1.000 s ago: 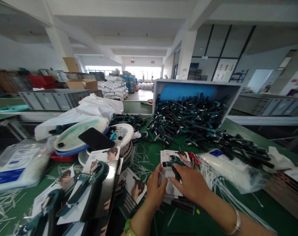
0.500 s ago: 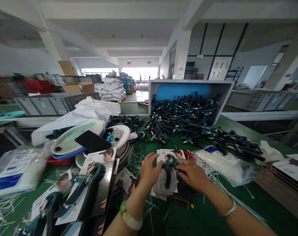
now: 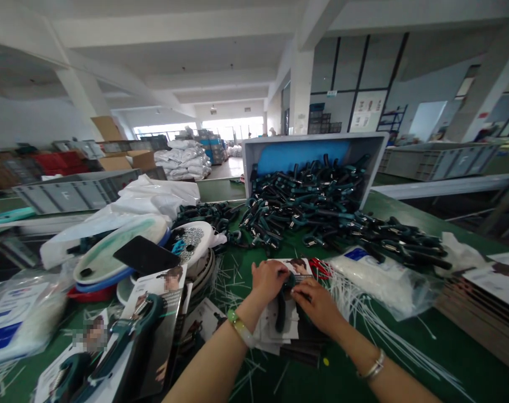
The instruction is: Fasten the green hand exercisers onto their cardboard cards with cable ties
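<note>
My left hand is closed over the head of a dark green and black plier-like tool. The tool lies on a stack of printed cards, one curved handle towards me. Just right of its head, my right hand is pinched; what its fingertips hold is too small to make out. Beyond the hands, a heap of similar plier-like tools spills out of a tipped grey crate. Carded tools lie at the left front.
White cable ties fan out on the right, beside a bag of white ties. A black phone rests on oval trays left of the hands, near a dish of small metal pieces. Stacked cards stand far right.
My left hand has moved right and closed over the tool's head. My right hand has drawn in beside it, fingertips pinched. The view has shifted slightly.
</note>
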### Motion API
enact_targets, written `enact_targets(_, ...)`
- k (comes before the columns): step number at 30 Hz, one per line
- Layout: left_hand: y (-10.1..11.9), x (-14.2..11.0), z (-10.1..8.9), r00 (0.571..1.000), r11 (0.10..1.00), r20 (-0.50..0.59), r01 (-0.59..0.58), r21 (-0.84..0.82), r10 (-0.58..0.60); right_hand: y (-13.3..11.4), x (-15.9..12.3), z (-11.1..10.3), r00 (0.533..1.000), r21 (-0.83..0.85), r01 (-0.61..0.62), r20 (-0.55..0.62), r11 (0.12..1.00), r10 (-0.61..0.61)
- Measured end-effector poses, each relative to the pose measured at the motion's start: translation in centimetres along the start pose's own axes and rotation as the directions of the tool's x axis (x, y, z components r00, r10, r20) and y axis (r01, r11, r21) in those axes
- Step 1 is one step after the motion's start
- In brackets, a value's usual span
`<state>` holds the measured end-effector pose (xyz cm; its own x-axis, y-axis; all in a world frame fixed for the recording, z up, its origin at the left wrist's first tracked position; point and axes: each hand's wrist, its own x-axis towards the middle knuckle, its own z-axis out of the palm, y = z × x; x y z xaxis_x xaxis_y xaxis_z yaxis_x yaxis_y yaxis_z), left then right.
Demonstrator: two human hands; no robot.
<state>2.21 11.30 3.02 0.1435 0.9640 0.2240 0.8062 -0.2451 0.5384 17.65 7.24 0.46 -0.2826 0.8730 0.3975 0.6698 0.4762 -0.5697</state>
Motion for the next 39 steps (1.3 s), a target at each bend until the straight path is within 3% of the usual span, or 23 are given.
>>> enact_targets(3,-0.4,-1.4,-0.6,0.992,0.992,0.0,-0.124,0.001,0.124,0.1,0.4,0.8,0.992,0.121,-0.11,-0.042,0.986,0.116)
enact_targets(7,-0.9,-2.5,-0.4,0.967,0.968,-0.043,-0.25,0.01,0.25,0.2,0.4,2.0,0.988,0.149,-0.144,-0.041,0.978,0.151)
enact_targets(13,-1.1,-2.9,0.6,0.96,0.964,-0.093,-0.267,0.003,0.266,0.6,-0.1,2.6,0.984,0.205,-0.114,-0.115,0.972,0.14)
enact_targets(25,-0.9,-3.1,0.9,0.956,0.963,-0.118,-0.266,0.034,0.268,0.1,-0.4,2.3,0.98,0.243,-0.096,-0.149,0.965,0.135)
enact_targets(33,-0.9,-3.2,1.0,0.96,0.966,-0.117,-0.257,-0.01,0.255,0.1,-0.2,2.3,0.976,0.239,-0.173,-0.087,0.955,0.199)
enact_targets(39,-1.6,-3.0,1.4,0.989,0.975,-0.014,-0.145,-0.168,0.144,0.1,0.7,1.9,0.967,0.254,-0.249,0.012,0.935,0.254)
